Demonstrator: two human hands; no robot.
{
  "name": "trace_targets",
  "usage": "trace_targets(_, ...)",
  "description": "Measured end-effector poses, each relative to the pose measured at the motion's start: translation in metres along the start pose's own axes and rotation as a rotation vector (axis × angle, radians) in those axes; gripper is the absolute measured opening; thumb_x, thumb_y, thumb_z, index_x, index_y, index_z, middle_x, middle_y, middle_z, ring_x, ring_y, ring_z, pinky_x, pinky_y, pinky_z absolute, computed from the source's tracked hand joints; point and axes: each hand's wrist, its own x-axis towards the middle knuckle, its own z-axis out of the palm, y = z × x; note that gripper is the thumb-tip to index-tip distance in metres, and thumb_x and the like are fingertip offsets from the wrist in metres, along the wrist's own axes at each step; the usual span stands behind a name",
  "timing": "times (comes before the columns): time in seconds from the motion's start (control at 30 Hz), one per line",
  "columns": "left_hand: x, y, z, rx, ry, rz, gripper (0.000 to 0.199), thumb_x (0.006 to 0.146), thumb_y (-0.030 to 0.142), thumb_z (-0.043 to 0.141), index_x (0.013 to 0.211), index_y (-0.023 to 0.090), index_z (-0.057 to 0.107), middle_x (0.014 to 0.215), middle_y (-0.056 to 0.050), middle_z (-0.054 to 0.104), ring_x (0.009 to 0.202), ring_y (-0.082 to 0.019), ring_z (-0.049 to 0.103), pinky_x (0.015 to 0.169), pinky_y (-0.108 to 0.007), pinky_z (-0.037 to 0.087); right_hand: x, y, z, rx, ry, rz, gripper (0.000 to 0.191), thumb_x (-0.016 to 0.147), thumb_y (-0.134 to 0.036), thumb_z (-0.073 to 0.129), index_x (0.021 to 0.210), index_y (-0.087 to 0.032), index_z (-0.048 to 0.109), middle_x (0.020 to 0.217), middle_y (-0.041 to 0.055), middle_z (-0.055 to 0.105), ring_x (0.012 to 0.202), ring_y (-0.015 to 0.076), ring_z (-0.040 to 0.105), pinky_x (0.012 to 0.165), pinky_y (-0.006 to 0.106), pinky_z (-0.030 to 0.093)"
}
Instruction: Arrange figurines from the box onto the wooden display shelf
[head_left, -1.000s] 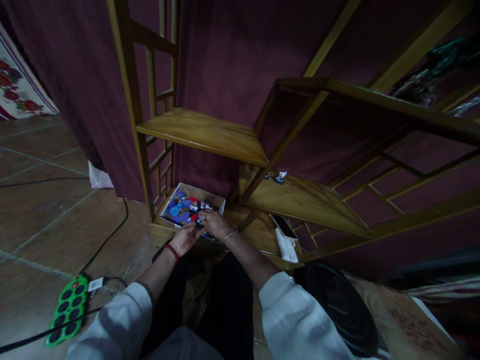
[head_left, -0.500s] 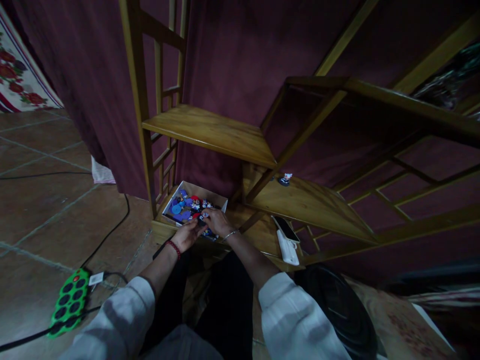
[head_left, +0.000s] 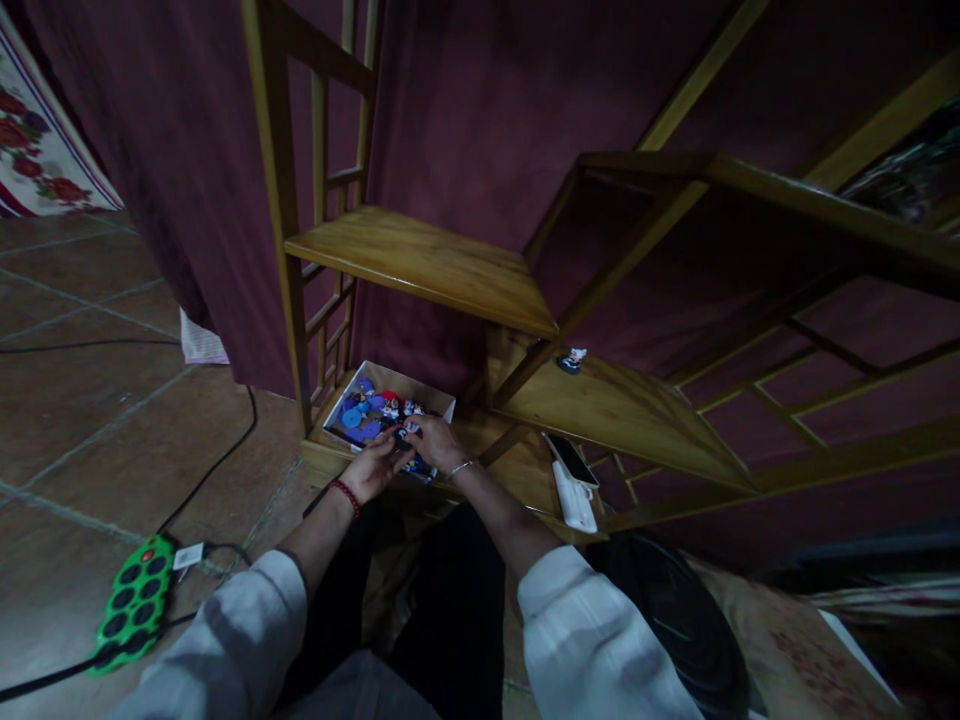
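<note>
"Handling one small figure [head_left: 409, 429] at the near side of the box [head_left: 416, 392], aren't you?"

"Looks so — your right hand [head_left: 436, 443] pinches it narrowly. Whether your left hand [head_left: 373, 468], cupped close by, grips it too, I can't tell."

"And if you shift it?"

"That calls for light fingertips — you have the loose pieces [head_left: 353, 418] right beside it. Another figure [head_left: 572, 364] stands on your right-hand shelf [head_left: 622, 405]."

Left hand [head_left: 370, 470]: palm up beneath a small figure [head_left: 407, 432]
Right hand [head_left: 437, 444]: fingers on it
Box [head_left: 439, 399]: holds colourful figurines [head_left: 352, 417]
Power strip [head_left: 127, 602]: green, on the floor
</note>
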Motion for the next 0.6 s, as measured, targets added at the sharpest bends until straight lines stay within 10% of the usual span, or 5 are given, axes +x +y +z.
trace_targets(0.6, 0.001, 0.0002, 0.0007, -0.055, 0.063, 0.015, 0.008, 0.075, 0.009, 0.057, 0.081, 0.013, 0.059, 0.082, -0.005, 0.066, 0.083, -0.015, 0.063, 0.091, -0.036, 0.043, 0.0037, -0.0015, -0.0048, 0.037, 0.018, 0.041, 0.02, 0.076, -0.02, 0.056, 0.095, -0.022, 0.062, 0.091, 0.0022, 0.065, 0.081, 0.0134, 0.058, 0.073, 0.021, 0.04)
